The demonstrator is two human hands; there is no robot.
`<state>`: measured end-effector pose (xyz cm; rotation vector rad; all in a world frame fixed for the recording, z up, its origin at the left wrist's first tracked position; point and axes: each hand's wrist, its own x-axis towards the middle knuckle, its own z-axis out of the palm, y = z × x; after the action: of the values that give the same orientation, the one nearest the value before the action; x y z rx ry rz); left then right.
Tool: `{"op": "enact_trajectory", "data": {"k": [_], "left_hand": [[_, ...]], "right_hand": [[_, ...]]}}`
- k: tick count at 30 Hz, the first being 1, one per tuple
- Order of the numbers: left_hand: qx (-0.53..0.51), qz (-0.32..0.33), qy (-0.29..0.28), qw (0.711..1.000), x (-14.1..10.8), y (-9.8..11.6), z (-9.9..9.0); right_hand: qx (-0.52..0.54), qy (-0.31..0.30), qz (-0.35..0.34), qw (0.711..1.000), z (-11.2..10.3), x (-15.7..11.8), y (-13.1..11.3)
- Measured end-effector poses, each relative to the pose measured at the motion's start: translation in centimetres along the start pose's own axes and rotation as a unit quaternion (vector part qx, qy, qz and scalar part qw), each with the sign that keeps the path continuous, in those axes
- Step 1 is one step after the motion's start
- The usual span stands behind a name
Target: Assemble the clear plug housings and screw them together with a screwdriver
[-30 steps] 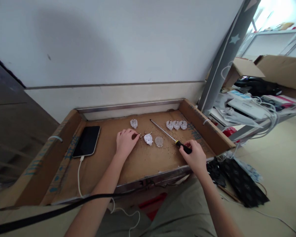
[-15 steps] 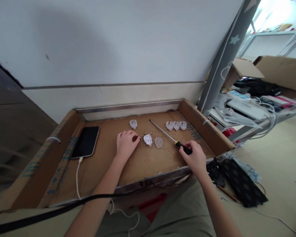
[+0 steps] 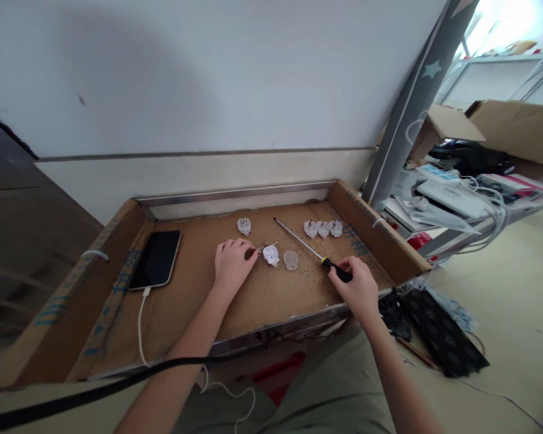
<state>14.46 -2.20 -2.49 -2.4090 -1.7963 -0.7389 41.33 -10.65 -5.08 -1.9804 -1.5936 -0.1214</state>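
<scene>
My right hand [image 3: 356, 284] is closed round the black handle of a screwdriver [image 3: 301, 242], whose long shaft lies pointing up and left across the cardboard. My left hand [image 3: 234, 263] rests with curled fingers beside small metal pieces [image 3: 263, 246]; what its fingertips hold is hidden. Just right of those pieces is a white plug housing [image 3: 270, 255], showing its inside. Beside it lies a clear plastic cover [image 3: 291, 260]. A clear plug with its pins up [image 3: 244, 226] stands behind my left hand. Three similar plugs [image 3: 323, 228] sit in a row beyond the screwdriver.
Cardboard walls [image 3: 380, 232] edge the work surface. A phone [image 3: 155, 259] lies at the left, with a white cable [image 3: 141, 325] attached. A black cable [image 3: 172, 363] crosses in front. At the right is a cluttered shelf [image 3: 452, 226]. Dark specks are scattered near the screwdriver.
The view has shifted very slightly. Both hands keep nearly the same positions, with the left fingers moving only a little by the metal pieces; the screwdriver stays put.
</scene>
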Motion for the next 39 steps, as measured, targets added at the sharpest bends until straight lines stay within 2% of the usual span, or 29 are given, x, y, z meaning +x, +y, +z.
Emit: {"op": "enact_trajectory", "data": {"k": [7,12,15,18,20,26,35,39], "left_hand": [[-0.025,-0.010,0.000,1.000,-0.1,-0.2,0.0],[-0.074,-0.018,0.049,0.996,0.0,-0.2,-0.2],[-0.134,0.051,0.042,0.989,0.2,0.9,-0.1],[-0.175,0.155,-0.021,0.972,0.7,2.7,0.1],[-0.172,0.190,-0.056,0.965,1.1,3.8,0.4],[-0.164,0.180,-0.083,0.966,0.9,4.7,1.4],[-0.145,0.168,-0.035,0.974,0.7,4.3,1.5],[-0.147,0.180,-0.054,0.971,0.8,4.4,1.5]], "right_hand": [[-0.003,-0.004,0.001,1.000,0.0,0.0,0.0],[-0.001,-0.009,0.006,1.000,0.1,0.1,-0.1],[0.004,-0.009,0.007,1.000,0.1,0.1,-0.1],[0.010,-0.005,0.003,1.000,0.1,0.2,-0.1],[0.014,0.001,0.000,1.000,0.0,0.3,-0.1],[0.021,0.012,0.001,1.000,0.1,0.5,-0.2],[0.021,0.000,0.004,1.000,-0.1,0.6,-0.4],[0.024,0.000,0.004,1.000,-0.2,0.6,-0.4]]}}
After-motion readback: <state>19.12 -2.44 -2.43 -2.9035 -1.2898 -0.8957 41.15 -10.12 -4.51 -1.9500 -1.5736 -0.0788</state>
